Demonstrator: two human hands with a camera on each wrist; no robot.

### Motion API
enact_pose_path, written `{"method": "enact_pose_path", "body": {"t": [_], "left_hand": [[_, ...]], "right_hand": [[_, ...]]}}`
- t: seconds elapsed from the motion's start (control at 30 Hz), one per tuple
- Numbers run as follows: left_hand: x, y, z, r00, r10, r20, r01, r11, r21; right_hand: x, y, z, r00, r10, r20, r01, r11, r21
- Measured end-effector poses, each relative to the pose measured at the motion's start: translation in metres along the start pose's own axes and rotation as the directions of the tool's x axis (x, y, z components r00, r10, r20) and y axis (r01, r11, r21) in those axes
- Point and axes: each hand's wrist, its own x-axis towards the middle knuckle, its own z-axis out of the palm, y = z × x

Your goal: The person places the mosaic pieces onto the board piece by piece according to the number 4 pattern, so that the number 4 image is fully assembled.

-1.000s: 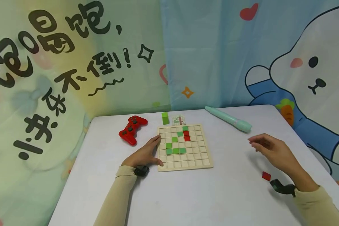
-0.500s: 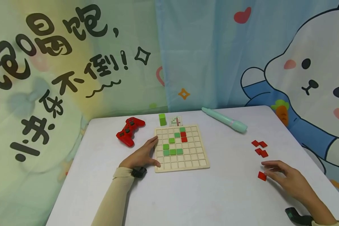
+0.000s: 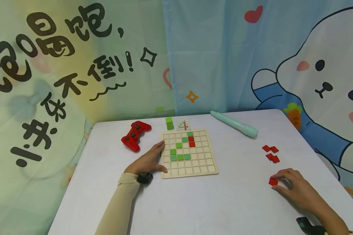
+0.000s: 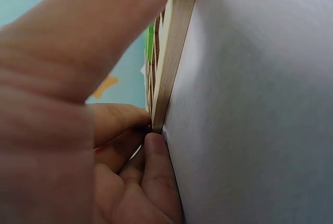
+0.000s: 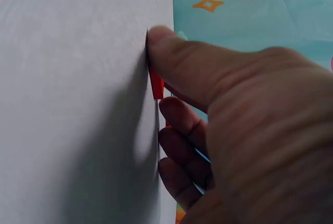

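A square wooden grid board [image 3: 200, 164] lies on the white table, with several green tiles [image 3: 180, 157] and two red tiles [image 3: 191, 141] in its cells. My left hand [image 3: 147, 162] holds the board by its left side, thumb at the near corner and fingers farther up. In the left wrist view, fingertips touch the board's edge [image 4: 174, 52]. At the right, my right hand [image 3: 298, 189] pinches a single red square tile [image 3: 273, 181] between thumb and forefinger. The right wrist view shows this tile [image 5: 156, 86] partly hidden by the thumb.
Several loose red tiles [image 3: 270, 154] lie beyond my right hand. Behind the board are a green block stack [image 3: 169, 123] and a small pattern card [image 3: 183, 125]. A red game controller [image 3: 136, 135] lies left, a mint-green pen-shaped object [image 3: 234, 124] at the back right.
My right hand has moved back from above the loose tiles toward the near right and closed thumb and forefinger on the single red tile. The left hand stays on the board.
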Motion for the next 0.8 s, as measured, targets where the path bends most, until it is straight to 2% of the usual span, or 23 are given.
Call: {"method": "enact_pose_path", "body": {"t": [0.27, 0.37, 0.5, 0.67, 0.8], "left_hand": [[-0.001, 0.001, -0.001, 1.000, 0.002, 0.003, -0.002, 1.000, 0.002], [-0.001, 0.001, -0.001, 1.000, 0.004, 0.003, -0.004, 1.000, -0.003], [0.000, -0.001, -0.001, 1.000, 0.003, 0.003, -0.003, 1.000, -0.006], [0.001, -0.003, -0.001, 1.000, 0.009, 0.006, -0.009, 1.000, 0.004], [0.001, -0.004, -0.001, 1.000, 0.010, 0.008, -0.010, 1.000, 0.010]], "right_hand": [[0.005, -0.005, -0.001, 1.000, 0.021, -0.006, -0.021, 1.000, -0.007], [0.008, -0.011, -0.004, 1.000, 0.001, -0.007, -0.001, 1.000, 0.000], [0.014, -0.021, -0.008, 0.996, -0.078, -0.033, 0.078, 0.997, 0.011], [0.023, -0.034, -0.007, 0.975, -0.202, -0.091, 0.207, 0.977, 0.050], [0.034, -0.047, -0.005, 0.960, -0.263, -0.098, 0.273, 0.956, 0.107]]}}
